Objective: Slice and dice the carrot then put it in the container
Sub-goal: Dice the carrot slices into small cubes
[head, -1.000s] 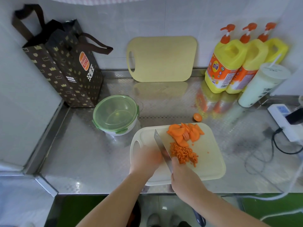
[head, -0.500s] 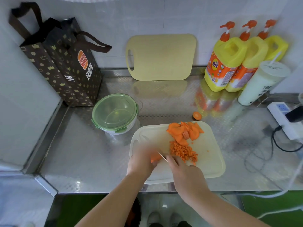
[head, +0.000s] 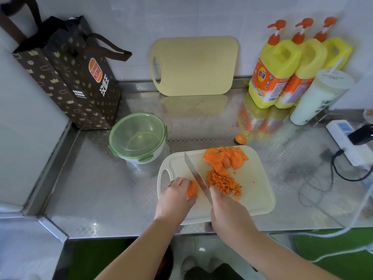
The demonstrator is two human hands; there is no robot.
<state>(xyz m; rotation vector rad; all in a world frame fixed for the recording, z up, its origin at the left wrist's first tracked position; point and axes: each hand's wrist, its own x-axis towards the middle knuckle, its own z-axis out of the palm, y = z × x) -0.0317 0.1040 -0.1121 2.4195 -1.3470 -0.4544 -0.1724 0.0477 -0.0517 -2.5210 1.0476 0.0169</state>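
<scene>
Dicing about halfway along, judging by the cutting board (head: 256,195). Lying just right of the fingers of the right hand (head: 228,211): a heap of small orange carrot cubes (head: 224,183). Waiting beyond that heap, farther from the fingertips: a loose fan of uncut half-round slices (head: 224,158), thin and bright orange. Pinning a short held stack (head: 191,188) of such slices under the curled fingers of the left hand (head: 175,199). Gripping the knife (head: 194,172) with the right fingers wrapped closed round its hidden handle, holding the blade slanted away just right of the left fingertips. Putting nothing yet into the container (head: 145,158), sitting well beyond the left fingertips, green lid on, apparently empty. Lying off the board, far beyond the right fingers: a carrot end (head: 240,138). Remaining, as judged: chopping stack and fan, then unlidding and filling.
</scene>
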